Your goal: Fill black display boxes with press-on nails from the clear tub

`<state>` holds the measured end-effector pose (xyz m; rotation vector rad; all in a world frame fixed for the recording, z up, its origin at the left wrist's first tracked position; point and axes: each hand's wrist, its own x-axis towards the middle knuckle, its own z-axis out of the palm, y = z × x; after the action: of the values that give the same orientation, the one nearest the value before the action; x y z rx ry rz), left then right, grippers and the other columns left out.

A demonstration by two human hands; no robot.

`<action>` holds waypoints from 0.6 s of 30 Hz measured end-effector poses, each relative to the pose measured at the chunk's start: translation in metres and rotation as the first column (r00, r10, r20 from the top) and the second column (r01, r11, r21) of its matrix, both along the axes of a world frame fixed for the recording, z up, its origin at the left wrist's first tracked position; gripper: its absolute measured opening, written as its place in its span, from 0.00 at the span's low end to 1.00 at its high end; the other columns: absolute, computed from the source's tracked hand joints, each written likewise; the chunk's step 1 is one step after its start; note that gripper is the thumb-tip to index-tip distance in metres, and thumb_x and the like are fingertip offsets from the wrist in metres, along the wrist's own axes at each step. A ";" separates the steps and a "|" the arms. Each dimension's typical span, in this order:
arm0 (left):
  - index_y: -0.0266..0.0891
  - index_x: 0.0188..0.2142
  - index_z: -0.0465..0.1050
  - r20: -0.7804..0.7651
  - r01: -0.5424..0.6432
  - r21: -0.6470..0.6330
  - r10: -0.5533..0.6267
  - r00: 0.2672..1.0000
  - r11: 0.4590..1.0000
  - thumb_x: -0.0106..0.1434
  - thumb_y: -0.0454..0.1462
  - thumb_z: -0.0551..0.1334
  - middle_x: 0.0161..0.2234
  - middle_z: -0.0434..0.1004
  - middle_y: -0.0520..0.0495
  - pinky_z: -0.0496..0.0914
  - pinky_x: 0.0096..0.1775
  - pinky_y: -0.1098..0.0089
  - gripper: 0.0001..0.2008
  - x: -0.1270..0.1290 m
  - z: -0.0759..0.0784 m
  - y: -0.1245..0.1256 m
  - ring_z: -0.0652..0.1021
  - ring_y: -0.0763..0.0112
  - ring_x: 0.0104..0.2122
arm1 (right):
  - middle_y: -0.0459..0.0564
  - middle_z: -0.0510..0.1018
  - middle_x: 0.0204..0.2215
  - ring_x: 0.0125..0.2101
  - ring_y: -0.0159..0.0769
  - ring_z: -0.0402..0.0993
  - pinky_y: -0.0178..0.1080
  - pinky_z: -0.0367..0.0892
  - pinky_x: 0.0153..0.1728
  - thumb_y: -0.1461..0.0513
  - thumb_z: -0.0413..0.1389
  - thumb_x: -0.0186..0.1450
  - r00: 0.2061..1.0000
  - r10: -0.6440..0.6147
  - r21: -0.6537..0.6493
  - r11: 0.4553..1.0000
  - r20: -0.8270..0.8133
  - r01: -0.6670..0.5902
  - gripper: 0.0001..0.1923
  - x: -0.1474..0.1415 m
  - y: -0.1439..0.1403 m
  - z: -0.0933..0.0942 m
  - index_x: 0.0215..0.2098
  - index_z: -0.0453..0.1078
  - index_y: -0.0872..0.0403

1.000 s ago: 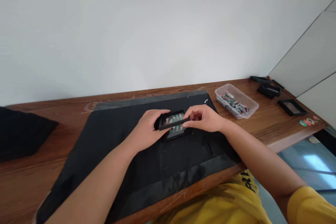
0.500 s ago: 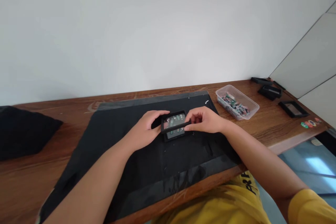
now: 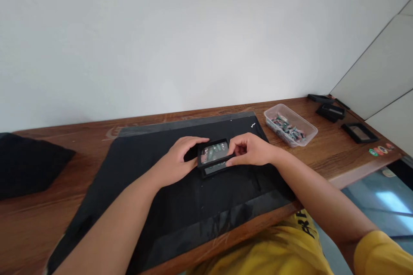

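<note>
A black box lid with a clear window [image 3: 214,151] sits slightly tilted over a black box base [image 3: 206,175], whose near edge shows below it. Through the window I see small green and pinkish oblong pieces; their kind is unclear. My left hand [image 3: 180,157] grips the lid's left end, thumb at the near side and fingers at the far side. On the right end, my right hand [image 3: 248,149] pinches the lid between thumb and curled fingers. How far the lid sits around the base is partly hidden.
Under the box lies a black mat [image 3: 180,219] on the wooden table [image 3: 93,154]. A clear plastic tub [image 3: 308,133] of small packets stands to the right, with several black boxes [image 3: 359,132] and round stickers [image 3: 380,150] beyond. At left is a black cloth-like item [image 3: 32,165].
The lid's near edge has come down toward me and lower over the base, so less of the base shows. Both hands keep their hold.
</note>
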<state>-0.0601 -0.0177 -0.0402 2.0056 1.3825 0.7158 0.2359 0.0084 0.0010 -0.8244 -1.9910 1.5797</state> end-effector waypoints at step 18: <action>0.47 0.59 0.84 -0.011 -0.041 0.105 0.042 0.999 0.994 0.67 0.62 0.65 0.58 0.88 0.38 0.76 0.67 0.39 0.32 0.016 -0.003 0.001 0.81 0.38 0.64 | 0.37 0.69 0.20 0.22 0.26 0.59 0.33 0.55 0.26 0.44 0.78 0.58 0.999 -0.016 0.043 0.999 -0.031 0.017 0.26 -0.002 -0.003 0.000 0.31 0.74 0.53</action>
<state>-0.0438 -0.0171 -0.0434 2.0709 1.4249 0.8097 0.2342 0.0052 0.0012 -0.7937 -1.9848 1.5260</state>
